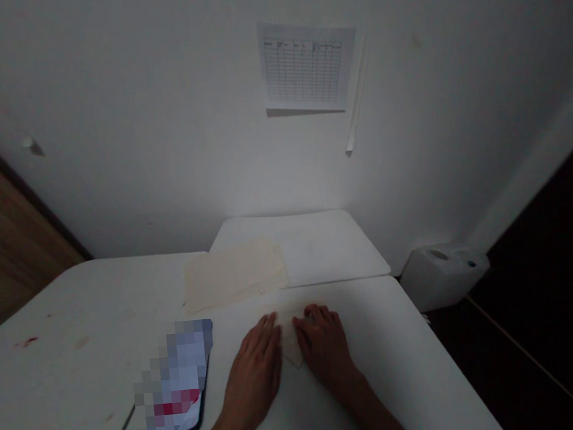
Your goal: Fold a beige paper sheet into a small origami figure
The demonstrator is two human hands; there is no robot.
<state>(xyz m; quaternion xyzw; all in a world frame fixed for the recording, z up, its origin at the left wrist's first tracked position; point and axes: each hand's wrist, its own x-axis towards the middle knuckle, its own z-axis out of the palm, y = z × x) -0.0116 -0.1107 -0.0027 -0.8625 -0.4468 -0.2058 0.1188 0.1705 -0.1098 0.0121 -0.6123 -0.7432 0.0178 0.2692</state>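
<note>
The left hand point(254, 372) and right hand point(324, 349), fingers flat and close together, flank a folded sheet point(292, 345), its point running back between them.

The only view came from a camera worn on the person's head, facing forward and down — close above the left hand point(253, 378) and right hand point(325, 349). It looked across a white table point(71, 394) toward a white wall point(158, 119) — farther off, filling the frame's top.
</note>
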